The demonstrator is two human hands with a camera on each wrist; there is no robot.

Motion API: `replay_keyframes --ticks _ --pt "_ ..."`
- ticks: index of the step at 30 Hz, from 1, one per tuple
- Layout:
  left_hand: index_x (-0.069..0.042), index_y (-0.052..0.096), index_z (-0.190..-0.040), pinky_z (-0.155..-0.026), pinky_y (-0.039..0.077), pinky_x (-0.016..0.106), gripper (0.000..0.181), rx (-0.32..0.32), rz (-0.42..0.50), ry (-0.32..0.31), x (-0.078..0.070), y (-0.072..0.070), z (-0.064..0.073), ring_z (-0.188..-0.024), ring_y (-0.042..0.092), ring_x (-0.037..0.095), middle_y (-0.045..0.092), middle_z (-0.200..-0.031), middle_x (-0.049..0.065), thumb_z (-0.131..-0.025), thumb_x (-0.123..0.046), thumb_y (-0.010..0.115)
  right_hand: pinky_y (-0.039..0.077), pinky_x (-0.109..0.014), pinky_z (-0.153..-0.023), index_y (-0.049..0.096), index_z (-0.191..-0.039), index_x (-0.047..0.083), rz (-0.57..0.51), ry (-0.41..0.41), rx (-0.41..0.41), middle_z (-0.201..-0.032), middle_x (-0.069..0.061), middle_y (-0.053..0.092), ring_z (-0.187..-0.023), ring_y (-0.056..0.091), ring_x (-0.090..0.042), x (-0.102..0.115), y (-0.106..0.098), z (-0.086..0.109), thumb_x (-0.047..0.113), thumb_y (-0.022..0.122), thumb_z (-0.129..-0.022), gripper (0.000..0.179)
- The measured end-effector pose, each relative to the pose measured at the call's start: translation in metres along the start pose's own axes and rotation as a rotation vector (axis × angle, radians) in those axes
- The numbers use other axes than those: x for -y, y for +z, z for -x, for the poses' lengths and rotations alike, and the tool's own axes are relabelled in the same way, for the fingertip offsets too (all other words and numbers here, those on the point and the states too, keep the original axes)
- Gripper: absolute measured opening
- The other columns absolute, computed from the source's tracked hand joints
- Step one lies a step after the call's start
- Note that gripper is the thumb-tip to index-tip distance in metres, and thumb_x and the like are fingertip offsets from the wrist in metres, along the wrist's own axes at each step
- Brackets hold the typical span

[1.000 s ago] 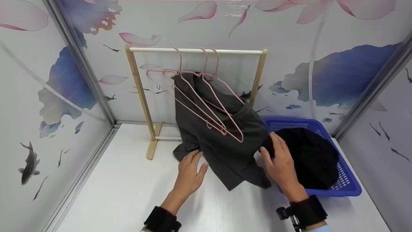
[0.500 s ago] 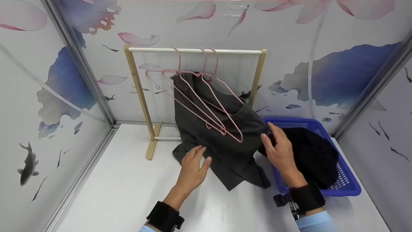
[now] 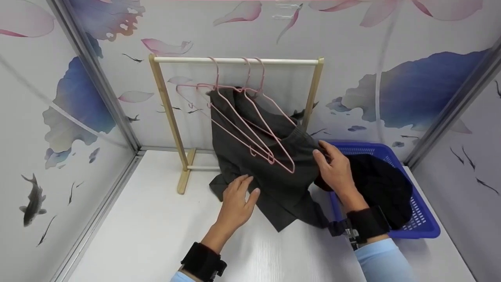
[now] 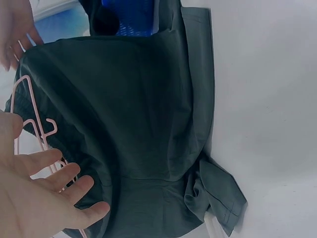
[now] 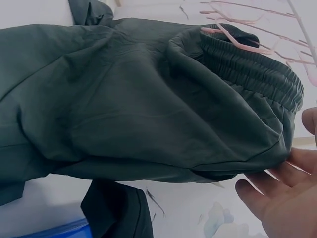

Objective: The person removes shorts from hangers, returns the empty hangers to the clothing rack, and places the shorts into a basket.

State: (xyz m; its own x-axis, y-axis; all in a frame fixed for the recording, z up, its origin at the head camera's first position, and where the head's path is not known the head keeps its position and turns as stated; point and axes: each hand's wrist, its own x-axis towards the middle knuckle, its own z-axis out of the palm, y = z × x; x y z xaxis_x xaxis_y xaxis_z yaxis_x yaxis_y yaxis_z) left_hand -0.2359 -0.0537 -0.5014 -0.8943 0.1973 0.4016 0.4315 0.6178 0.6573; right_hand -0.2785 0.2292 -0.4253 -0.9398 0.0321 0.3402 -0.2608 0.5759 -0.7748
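Observation:
Dark grey pants (image 3: 274, 188) with a gathered elastic waistband (image 5: 257, 74) hang from a pink hanger on the small rack. In the head view, two more pink hangers (image 3: 250, 129) overlap their front. My right hand (image 3: 337, 170) is at the waist's right side; its fingertips (image 5: 262, 183) reach the edge of the cloth, with the thumb apart. My left hand (image 3: 236, 205) hovers before the lower left part of the pants, fingers spread and relaxed, holding nothing. The left wrist view shows those fingers (image 4: 81, 188) beside the hangers' lower bars.
A white rod with wooden posts forms the rack (image 3: 172, 113). At the right, a blue plastic basket (image 3: 424, 219) holds black clothing (image 3: 381, 192). White patterned walls enclose the white table (image 3: 152, 231) at the back and both sides.
My right hand has moved up and left along the pants' right side, toward the waist. My left hand has shifted slightly up and right. The pants and hangers hang nearly as before.

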Motion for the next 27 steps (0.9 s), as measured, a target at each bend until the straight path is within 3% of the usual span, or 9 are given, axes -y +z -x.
replay_keyframes --ticks 6,21,27 --pt "0.006 0.056 -0.141 -0.113 0.033 0.066 0.05 0.002 0.005 0.006 -0.003 0.0 -0.005 -0.138 0.047 0.046 0.051 -0.145 0.026 -0.108 -0.031 0.051 0.043 -0.054 -0.111 0.046 -0.153 -0.001 0.014 0.045 0.042 -0.152 -0.026 0.05 -0.135 0.053 -0.041 0.001 0.0 -0.008 0.027 0.052 -0.11 0.052" --pt "0.005 0.054 -0.143 -0.115 0.03 0.066 0.049 0.039 0.031 -0.042 -0.009 0.004 -0.009 -0.14 0.045 0.045 0.051 -0.147 0.024 -0.109 -0.029 0.05 0.046 -0.057 -0.101 0.06 -0.138 0.001 0.034 0.025 0.136 -0.13 -0.025 0.065 -0.12 0.061 -0.042 0.005 0.012 -0.015 0.033 0.048 -0.111 0.043" --pt "0.005 0.055 -0.143 -0.114 0.032 0.065 0.048 0.038 0.057 -0.052 -0.009 0.005 -0.011 -0.139 0.046 0.043 0.051 -0.146 0.024 -0.109 -0.029 0.05 0.047 -0.058 -0.1 0.064 -0.133 0.0 -0.005 0.007 0.103 -0.126 -0.025 0.067 -0.119 0.062 -0.042 0.005 0.021 -0.013 0.029 0.046 -0.112 0.039"
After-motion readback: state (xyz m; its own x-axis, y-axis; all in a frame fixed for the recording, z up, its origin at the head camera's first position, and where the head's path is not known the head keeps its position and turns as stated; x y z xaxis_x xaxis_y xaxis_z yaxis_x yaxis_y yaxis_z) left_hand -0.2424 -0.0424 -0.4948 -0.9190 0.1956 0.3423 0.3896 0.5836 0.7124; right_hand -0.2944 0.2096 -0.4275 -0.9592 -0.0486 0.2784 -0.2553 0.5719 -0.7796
